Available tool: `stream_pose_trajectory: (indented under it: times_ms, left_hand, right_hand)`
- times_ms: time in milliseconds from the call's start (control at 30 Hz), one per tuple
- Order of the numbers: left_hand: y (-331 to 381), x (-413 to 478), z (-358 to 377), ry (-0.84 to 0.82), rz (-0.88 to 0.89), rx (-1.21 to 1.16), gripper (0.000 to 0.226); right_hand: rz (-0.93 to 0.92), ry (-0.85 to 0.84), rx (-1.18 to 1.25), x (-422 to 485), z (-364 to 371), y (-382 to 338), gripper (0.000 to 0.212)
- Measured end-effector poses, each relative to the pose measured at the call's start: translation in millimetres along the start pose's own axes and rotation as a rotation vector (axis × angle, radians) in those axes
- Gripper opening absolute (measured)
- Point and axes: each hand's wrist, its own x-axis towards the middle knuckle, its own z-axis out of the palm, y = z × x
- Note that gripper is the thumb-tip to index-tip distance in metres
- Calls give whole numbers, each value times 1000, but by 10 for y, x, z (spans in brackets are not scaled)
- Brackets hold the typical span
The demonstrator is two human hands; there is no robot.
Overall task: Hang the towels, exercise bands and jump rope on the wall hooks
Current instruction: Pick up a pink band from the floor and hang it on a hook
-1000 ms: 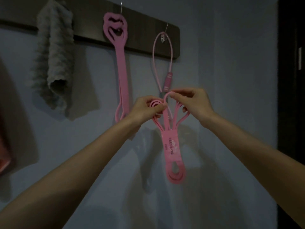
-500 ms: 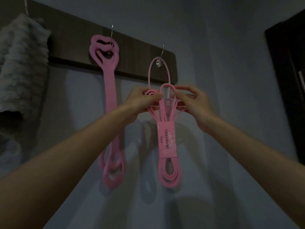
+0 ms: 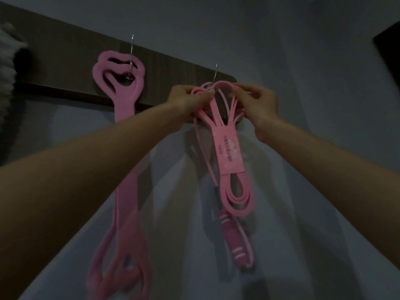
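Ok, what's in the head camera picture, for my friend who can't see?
The left hand and right hand pinch a bundled pink rubber exercise band at a thin metal wall hook where a pink jump rope hangs. A second pink band hangs on another hook.

Dim, bluish light; soft arm shadows fall on the wall (image 3: 303, 61); wide-angle bending at the edges; motion blur smears the towel (image 3: 8, 50) at the left edge

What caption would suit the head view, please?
Left hand and right hand hold bundled pink band at the rightmost hook.
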Motion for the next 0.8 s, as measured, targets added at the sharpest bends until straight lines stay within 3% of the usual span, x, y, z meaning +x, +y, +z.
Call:
stream_pose_trajectory:
  times_ms: [233,367,533,800]
  left_hand:
    - [-86,427,179,128,44,73,15]
    - [-97,634,212,238,105,255,10]
    - [-180,636,212,292,257,577,16]
    - [-415,402,335,314,468,745,34]
  right_hand:
    - [-26,40,79,499,137,346,16]
    - [-10,19,122,703,244,484,18]
    - [-123,-33,7,722,239,601,20]
    - [-250,-47,-35,482,167,727,17]
